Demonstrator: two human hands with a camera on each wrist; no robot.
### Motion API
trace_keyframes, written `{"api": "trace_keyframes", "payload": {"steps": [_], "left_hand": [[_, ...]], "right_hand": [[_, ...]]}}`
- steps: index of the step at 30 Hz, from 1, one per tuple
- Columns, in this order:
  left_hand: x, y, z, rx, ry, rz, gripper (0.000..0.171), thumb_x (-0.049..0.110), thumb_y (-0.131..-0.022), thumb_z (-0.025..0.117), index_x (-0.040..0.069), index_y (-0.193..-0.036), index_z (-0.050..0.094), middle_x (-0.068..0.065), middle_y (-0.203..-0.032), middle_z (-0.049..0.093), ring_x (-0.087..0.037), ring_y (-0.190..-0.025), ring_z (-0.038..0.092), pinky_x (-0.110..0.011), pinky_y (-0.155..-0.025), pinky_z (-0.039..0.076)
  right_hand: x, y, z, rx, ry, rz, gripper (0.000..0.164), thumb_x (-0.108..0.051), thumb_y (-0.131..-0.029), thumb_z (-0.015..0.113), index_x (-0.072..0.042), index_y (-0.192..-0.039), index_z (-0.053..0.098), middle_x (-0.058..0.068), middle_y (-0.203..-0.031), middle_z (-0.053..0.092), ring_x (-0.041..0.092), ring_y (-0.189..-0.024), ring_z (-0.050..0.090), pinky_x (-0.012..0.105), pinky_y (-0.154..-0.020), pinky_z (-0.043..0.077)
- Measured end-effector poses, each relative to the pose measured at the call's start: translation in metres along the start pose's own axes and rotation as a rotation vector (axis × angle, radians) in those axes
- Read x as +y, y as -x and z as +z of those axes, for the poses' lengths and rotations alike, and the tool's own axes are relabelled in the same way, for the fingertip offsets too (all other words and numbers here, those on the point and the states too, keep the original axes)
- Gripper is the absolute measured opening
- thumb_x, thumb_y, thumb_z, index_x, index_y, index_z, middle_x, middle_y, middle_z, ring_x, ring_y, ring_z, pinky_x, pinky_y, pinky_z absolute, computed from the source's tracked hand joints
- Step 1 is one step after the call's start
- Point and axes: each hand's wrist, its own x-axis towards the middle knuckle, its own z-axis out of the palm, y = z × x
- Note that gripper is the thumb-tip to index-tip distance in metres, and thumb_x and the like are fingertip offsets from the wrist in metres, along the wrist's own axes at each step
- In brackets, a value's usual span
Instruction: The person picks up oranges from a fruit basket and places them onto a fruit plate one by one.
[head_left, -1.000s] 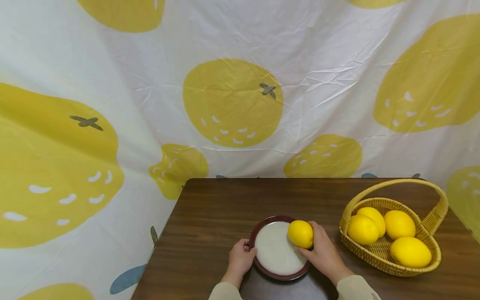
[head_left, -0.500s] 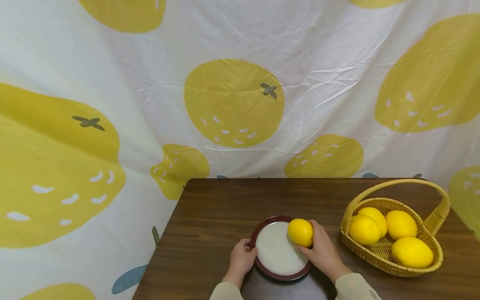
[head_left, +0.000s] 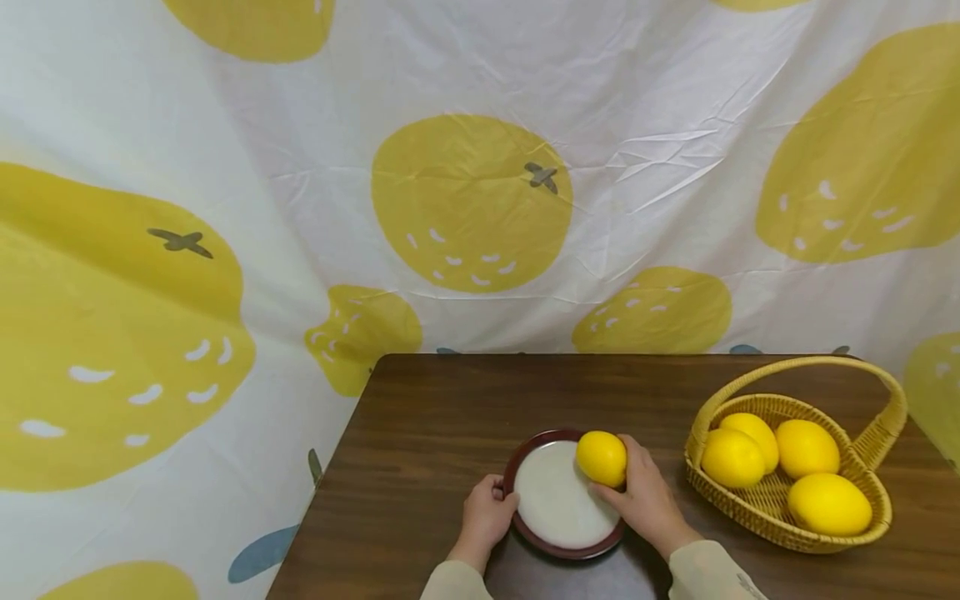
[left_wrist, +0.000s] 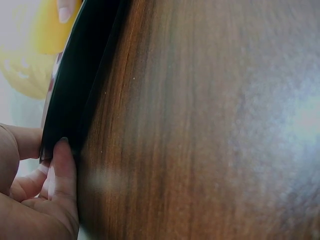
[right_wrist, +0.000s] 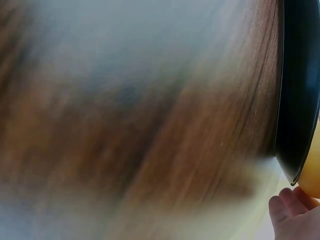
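Note:
My left hand point(head_left: 486, 511) pinches the left rim of a round plate point(head_left: 566, 508), pale inside with a dark red-brown rim. In the left wrist view the thumb lies over the rim and a finger point(left_wrist: 63, 167) presses the dark underside. My right hand point(head_left: 647, 492) grips a yellow lemon point(head_left: 601, 459) at the plate's far right side, fingers on its right and thumb below. Whether the lemon touches the plate cannot be told. The right wrist view shows the plate's dark side point(right_wrist: 300, 85) with a bit of the lemon point(right_wrist: 314, 167) behind it.
A wicker basket point(head_left: 765, 518) with a tall arched handle stands on the right of the brown wooden table point(head_left: 420, 417). Several lemons point(head_left: 830, 505) lie in it. Behind the table hangs a white cloth point(head_left: 480, 325) printed with yellow fruit.
The lemon in my right hand has shifted slightly toward the plate's far edge. My left hand keeps its grip on the rim. The whole head view has drifted a little.

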Motion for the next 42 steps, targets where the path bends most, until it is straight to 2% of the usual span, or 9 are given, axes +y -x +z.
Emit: {"api": "trace_keyframes", "payload": {"steps": [10, 18, 27, 36, 42], "left_hand": [[0.000, 0.001, -0.001, 0.008, -0.008, 0.022, 0.022, 0.011, -0.088, 0.072, 0.000, -0.106, 0.067, -0.006, -0.080, 0.065, -0.016, -0.074, 0.059, -0.035, -0.069, 0.050], [0.002, 0.001, 0.000, 0.005, -0.012, 0.028, 0.024, 0.012, -0.087, 0.072, 0.000, -0.107, 0.067, -0.007, -0.082, 0.067, -0.018, -0.076, 0.061, -0.036, -0.070, 0.050], [0.003, 0.002, 0.000, 0.008, -0.002, 0.028, 0.021, 0.012, -0.087, 0.071, 0.001, -0.105, 0.067, -0.006, -0.080, 0.066, -0.016, -0.074, 0.059, -0.035, -0.069, 0.049], [0.001, 0.003, -0.001, 0.011, 0.004, 0.031, 0.021, 0.011, -0.087, 0.072, 0.001, -0.105, 0.067, -0.005, -0.080, 0.065, -0.016, -0.073, 0.058, -0.034, -0.068, 0.049], [0.002, 0.004, -0.001, 0.009, 0.002, 0.028, 0.021, 0.011, -0.088, 0.071, 0.000, -0.106, 0.067, -0.007, -0.080, 0.065, -0.017, -0.074, 0.058, -0.035, -0.068, 0.049]], "right_hand": [[-0.001, 0.001, 0.000, -0.010, 0.015, 0.010, 0.091, -0.035, -0.084, 0.082, -0.002, -0.151, 0.031, 0.028, -0.143, 0.045, 0.044, -0.129, 0.051, 0.065, -0.108, 0.038], [-0.001, 0.005, -0.002, -0.014, 0.018, 0.018, 0.090, -0.028, -0.083, 0.084, -0.004, -0.152, 0.030, 0.028, -0.141, 0.045, 0.045, -0.127, 0.051, 0.065, -0.107, 0.039], [0.003, 0.009, -0.002, -0.008, 0.032, 0.011, 0.092, -0.033, -0.081, 0.084, -0.004, -0.152, 0.032, 0.028, -0.139, 0.046, 0.045, -0.126, 0.052, 0.065, -0.105, 0.040], [-0.001, 0.013, -0.003, -0.015, 0.038, 0.002, 0.090, -0.036, -0.083, 0.083, -0.004, -0.151, 0.033, 0.027, -0.141, 0.046, 0.044, -0.126, 0.052, 0.064, -0.106, 0.041], [-0.002, 0.018, -0.005, 0.015, 0.033, -0.020, 0.087, -0.034, -0.083, 0.082, -0.004, -0.150, 0.035, 0.027, -0.142, 0.045, 0.045, -0.128, 0.051, 0.064, -0.106, 0.040]]}}
